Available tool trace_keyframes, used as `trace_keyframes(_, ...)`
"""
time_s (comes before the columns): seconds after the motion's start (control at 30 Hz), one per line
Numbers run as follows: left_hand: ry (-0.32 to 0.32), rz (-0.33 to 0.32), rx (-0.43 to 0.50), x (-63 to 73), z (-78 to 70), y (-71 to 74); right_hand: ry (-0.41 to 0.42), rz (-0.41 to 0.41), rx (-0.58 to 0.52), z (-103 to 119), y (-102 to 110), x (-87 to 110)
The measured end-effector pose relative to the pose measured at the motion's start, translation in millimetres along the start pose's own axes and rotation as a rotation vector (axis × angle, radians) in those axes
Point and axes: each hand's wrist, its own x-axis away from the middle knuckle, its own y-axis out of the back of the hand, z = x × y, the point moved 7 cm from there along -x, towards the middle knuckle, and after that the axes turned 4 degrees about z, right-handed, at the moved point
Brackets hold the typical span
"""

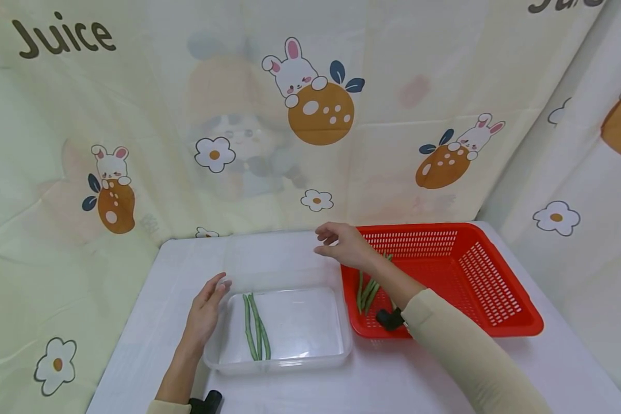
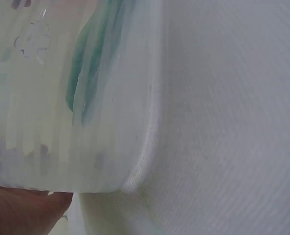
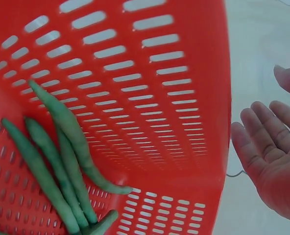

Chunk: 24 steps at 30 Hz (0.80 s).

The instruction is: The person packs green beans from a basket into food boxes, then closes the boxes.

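In the head view, a clear plastic box [image 1: 300, 328] stands on the table with a few green beans [image 1: 259, 330] lying along its left side. My left hand [image 1: 205, 310] holds the box at its back left corner, thumb by the rim. The left wrist view shows fingers [image 2: 27, 210] around the box's end, with beans [image 2: 93, 63] blurred through the wall. My right hand [image 1: 344, 244] hangs in the air by the back left corner of a red basket [image 1: 445, 287], fingers loosely bent, holding nothing. Several green beans [image 3: 52, 166] lie inside the basket, partly behind my right forearm.
A white cloth covers the table [image 1: 186, 259]. Behind it hangs a printed curtain [image 1: 383, 167] with rabbits and flowers. The basket stands right of the box, close beside it. A black wrist strap [image 1: 390, 319] shows at the right sleeve.
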Motion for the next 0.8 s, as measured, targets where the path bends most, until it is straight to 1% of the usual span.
trace_keyframes(0.17, 0.005, -0.002, -0.003, 0.2, 0.1, -0.4, -0.023, -0.002, 0.018, -4.9, 2.9, -0.5)
trace_keyframes(0.3, 0.008, 0.002, 0.0, -0.1, -1.0, -0.8, -0.036, -0.024, 0.028, -10.1, 9.0, -0.7)
trace_keyframes(0.43, 0.016, 0.002, -0.001, -1.1, -0.9, -0.9, -0.07, -0.059, 0.012, -16.2, 16.5, 2.3)
trace_keyframes(0.57, 0.006, 0.002, 0.006, -2.0, -0.2, 0.5, -0.104, -0.075, -0.013, -20.5, 20.7, 4.9)
trace_keyframes(0.67, -0.002, 0.003, 0.012, -2.1, 0.3, 1.0, -0.11, -0.076, -0.009, -22.1, 21.7, 5.5)
trace_keyframes(0.8, 0.003, -0.001, 0.007, -0.9, 0.9, 0.4, -0.101, -0.077, 0.002, -22.7, 22.4, 7.2)
